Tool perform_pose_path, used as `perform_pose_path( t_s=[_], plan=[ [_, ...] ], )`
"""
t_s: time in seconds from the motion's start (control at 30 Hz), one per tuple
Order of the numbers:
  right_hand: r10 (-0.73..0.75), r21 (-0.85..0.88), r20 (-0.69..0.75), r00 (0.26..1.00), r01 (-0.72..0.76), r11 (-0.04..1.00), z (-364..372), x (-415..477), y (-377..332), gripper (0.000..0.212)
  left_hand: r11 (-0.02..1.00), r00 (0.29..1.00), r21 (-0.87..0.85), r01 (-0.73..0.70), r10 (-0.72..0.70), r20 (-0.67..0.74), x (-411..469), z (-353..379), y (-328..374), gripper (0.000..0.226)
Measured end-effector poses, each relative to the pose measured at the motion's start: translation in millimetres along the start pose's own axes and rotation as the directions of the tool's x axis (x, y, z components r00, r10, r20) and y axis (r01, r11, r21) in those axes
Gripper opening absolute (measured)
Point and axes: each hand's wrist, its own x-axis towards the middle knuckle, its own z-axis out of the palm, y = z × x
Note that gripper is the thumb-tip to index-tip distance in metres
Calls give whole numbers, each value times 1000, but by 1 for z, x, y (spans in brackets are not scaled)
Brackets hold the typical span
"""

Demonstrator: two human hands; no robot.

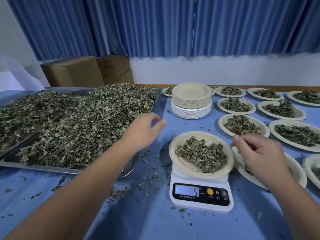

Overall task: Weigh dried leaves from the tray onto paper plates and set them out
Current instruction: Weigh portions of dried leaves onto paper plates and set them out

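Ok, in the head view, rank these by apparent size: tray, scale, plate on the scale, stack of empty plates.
1. Tray: clearly largest.
2. Scale and the plate on it: about alike, not ranked.
3. Stack of empty plates: looks smallest, but it sits farther back, so unsure.

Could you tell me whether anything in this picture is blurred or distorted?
Head view: the left hand is smeared by motion; the white digital scale shows 5 clearly; the blue pleated curtains fan outward from wide-angle distortion.
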Motion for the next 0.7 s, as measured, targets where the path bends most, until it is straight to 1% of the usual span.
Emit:
perform_pose_path(
  t_s=[0.03,0.1,0.13,0.2,0.23,0.27,0.3,0.37,0.43,0.57,0.63,0.7],
  plan=[
    [2,1,2,1000,-2,1000,0,0,0,30,996,999,78,52,-51,-14,5,-5,-16,40],
    [4,10,4,1000,-4,1000,0,0,1,30,952,985,261,161,-173,26,10,-13,-47,44],
    [3,10,3,1000,-3,1000,0,0,1,30,915,969,351,200,-238,67,11,-15,-63,50],
    [-2,-2,3,1000,2,1000,1,1,3,31,850,924,485,205,-331,190,10,-16,-91,62],
    [-4,-11,4,1000,4,1000,1,2,4,32,845,894,497,195,-362,263,9,-15,-101,66],
    [-7,-16,6,1000,7,1000,1,2,5,32,857,866,475,202,-382,321,7,-15,-109,66],
    [-12,-19,6,1000,12,1000,1,2,6,33,871,851,440,218,-390,351,6,-14,-114,66],
    [-25,-21,2,1000,25,999,1,2,6,34,889,868,406,211,-362,342,5,-13,-114,60],
    [-36,-25,5,999,36,999,1,2,5,35,897,892,412,162,-312,326,3,-13,-107,49],
    [-48,-31,8,999,48,998,1,2,5,34,933,918,347,98,-219,330,-12,-18,-89,19],
    [-34,-10,-2,999,34,999,1,1,4,31,937,926,341,73,-191,326,-24,-22,-82,15],
    [-27,-1,-8,1000,27,1000,1,1,4,30,937,928,343,62,-181,325,-36,-27,-75,19]
  ],
)
